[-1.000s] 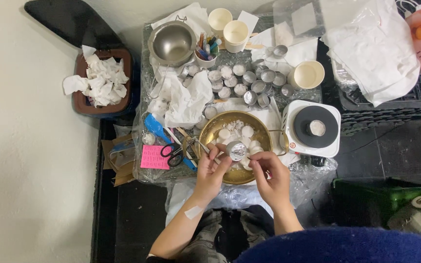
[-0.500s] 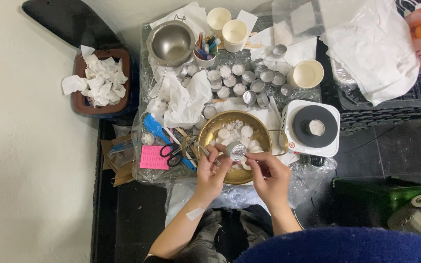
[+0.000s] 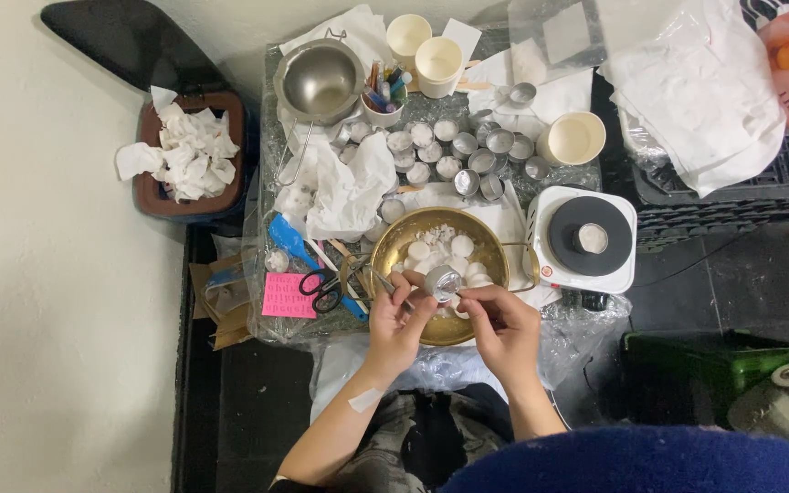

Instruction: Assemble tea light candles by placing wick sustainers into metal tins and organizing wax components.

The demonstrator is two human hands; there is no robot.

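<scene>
My left hand [image 3: 397, 321] and my right hand [image 3: 502, 326] meet over the near rim of a brass bowl [image 3: 495, 260] that holds several white wax discs [image 3: 461, 246]. Between their fingertips sits a small silver tealight cup [image 3: 442, 282], tilted over the bowl. The left hand's fingers pinch the cup's left side and also seem to hold a thin metal tool. The right hand's fingers grip the cup's right side. A bandage strip shows on my left forearm.
Several empty silver tealight cups [image 3: 463, 155] lie behind the bowl. A steel strainer pot [image 3: 320, 82], paper cups [image 3: 438, 64], crumpled tissue [image 3: 344, 187], scissors [image 3: 323, 285], a pink note [image 3: 287, 296] and a small white hot plate [image 3: 583, 239] surround it. A bin of tissues [image 3: 183, 157] stands left.
Both hands have shifted slightly and the cup between them has turned a little; the rest of the table is unchanged.
</scene>
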